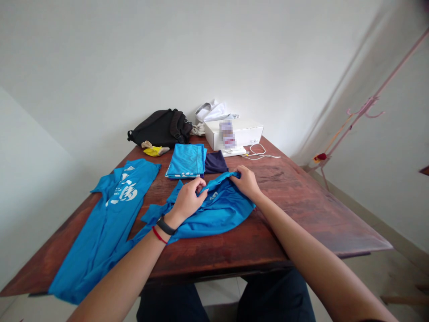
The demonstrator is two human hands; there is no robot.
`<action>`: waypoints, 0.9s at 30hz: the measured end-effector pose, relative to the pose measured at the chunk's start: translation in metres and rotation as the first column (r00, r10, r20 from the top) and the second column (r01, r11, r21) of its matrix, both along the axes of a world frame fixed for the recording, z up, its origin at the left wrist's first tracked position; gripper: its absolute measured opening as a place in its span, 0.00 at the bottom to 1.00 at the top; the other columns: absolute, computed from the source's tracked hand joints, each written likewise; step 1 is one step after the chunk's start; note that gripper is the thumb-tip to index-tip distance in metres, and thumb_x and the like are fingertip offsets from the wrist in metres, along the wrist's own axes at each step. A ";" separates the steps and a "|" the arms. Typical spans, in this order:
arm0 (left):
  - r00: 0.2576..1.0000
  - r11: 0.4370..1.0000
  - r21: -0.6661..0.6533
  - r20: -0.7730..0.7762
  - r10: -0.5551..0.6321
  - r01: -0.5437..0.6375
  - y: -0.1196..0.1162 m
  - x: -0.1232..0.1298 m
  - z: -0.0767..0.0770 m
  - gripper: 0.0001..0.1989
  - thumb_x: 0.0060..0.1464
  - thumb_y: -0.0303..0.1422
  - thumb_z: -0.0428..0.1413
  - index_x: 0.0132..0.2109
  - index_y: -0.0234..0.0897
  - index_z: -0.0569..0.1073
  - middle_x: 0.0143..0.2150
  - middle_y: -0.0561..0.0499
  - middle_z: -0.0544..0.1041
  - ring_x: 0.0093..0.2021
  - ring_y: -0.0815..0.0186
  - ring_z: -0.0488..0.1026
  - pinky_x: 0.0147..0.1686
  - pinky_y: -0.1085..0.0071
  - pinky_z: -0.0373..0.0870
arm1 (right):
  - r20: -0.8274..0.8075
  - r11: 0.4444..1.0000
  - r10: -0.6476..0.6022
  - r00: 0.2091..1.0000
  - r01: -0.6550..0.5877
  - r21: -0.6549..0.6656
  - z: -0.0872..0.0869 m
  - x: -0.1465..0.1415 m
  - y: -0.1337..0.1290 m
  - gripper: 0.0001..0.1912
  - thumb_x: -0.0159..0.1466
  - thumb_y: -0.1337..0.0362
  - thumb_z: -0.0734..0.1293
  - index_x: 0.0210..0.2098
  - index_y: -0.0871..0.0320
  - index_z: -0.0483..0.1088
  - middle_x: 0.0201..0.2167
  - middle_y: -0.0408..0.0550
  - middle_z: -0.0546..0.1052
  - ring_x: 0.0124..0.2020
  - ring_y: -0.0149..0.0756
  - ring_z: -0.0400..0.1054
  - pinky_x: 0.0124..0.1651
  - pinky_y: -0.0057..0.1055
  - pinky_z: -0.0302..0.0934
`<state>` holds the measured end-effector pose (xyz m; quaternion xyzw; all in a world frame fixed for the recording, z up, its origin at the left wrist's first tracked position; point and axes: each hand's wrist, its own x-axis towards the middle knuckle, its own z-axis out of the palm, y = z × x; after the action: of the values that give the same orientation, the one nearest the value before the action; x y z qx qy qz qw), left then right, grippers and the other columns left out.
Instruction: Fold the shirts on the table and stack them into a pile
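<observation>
A blue T-shirt [214, 221] lies bunched on the wooden table [281, 197] in front of me, a small white print showing between my hands. My left hand [189, 197], with a black band and a red string at the wrist, is closed on the shirt's upper edge. At the right end of that edge, my right hand [246, 181] pinches the fabric. Another blue T-shirt [103, 223] with a white print is spread to the left, its lower end hanging over the table's front edge. Behind my hands sits a folded blue stack [186, 161], beside a dark navy folded cloth [215, 162].
A black backpack [161, 127] rests at the back left, with a yellow item [156, 150] before it. A white box [248, 129] stands at the back, white fabric [214, 111] behind it and a white cable [259, 154] in front. A pink stand [365, 107] is on the right.
</observation>
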<state>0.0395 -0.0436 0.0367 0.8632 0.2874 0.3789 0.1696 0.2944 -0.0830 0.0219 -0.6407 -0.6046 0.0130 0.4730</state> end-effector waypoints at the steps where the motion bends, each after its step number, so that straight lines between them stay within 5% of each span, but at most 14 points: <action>1: 1.000 1.000 0.001 -0.005 0.003 -0.003 0.000 0.000 0.000 0.04 0.61 0.31 0.58 0.39 0.40 0.70 0.31 0.55 0.72 0.29 0.67 0.69 0.33 0.71 0.66 | 0.002 1.000 -0.005 1.000 0.005 0.002 0.000 0.000 0.000 0.05 0.59 0.65 0.69 0.28 0.54 0.67 0.31 0.45 0.74 0.34 0.40 0.68 0.41 0.34 0.61; 8: 0.995 0.995 0.008 0.025 0.100 -0.100 0.003 -0.002 0.001 0.05 0.62 0.34 0.54 0.37 0.41 0.67 0.33 0.54 0.73 0.31 0.65 0.71 0.35 0.70 0.66 | 0.021 0.996 -0.076 0.997 0.075 0.050 -0.001 0.004 0.001 0.08 0.59 0.63 0.71 0.28 0.52 0.67 0.34 0.47 0.71 0.40 0.45 0.67 0.45 0.39 0.62; 15: 0.922 0.968 -0.004 0.303 0.241 -0.252 0.011 -0.009 0.009 0.03 0.62 0.33 0.52 0.39 0.42 0.64 0.34 0.54 0.71 0.36 0.63 0.71 0.39 0.70 0.68 | 0.048 0.986 -0.102 0.994 0.094 0.135 0.006 0.005 -0.003 0.15 0.57 0.67 0.71 0.23 0.52 0.59 0.34 0.50 0.72 0.43 0.49 0.66 0.47 0.42 0.62; 23: 0.833 0.948 -0.163 0.452 0.318 -0.273 0.023 -0.012 0.009 0.06 0.64 0.36 0.54 0.45 0.39 0.68 0.32 0.55 0.68 0.28 0.68 0.66 0.31 0.72 0.67 | -0.089 0.995 0.028 0.996 -0.019 0.099 0.012 -0.001 -0.007 0.18 0.58 0.62 0.70 0.22 0.52 0.56 0.25 0.43 0.73 0.29 0.38 0.69 0.35 0.32 0.60; 27: 0.819 0.956 -0.148 0.493 0.293 -0.253 0.024 -0.013 0.013 0.13 0.66 0.42 0.54 0.48 0.38 0.71 0.40 0.50 0.75 0.38 0.64 0.74 0.40 0.70 0.72 | -0.075 0.996 -0.033 0.997 0.039 0.079 0.012 0.001 -0.008 0.14 0.58 0.57 0.71 0.23 0.53 0.63 0.22 0.42 0.72 0.27 0.37 0.66 0.32 0.30 0.57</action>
<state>0.0263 -0.0194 0.0495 0.6749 0.3670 0.6025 0.2163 0.2949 -0.0905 0.0343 -0.6312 -0.5752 0.0039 0.5204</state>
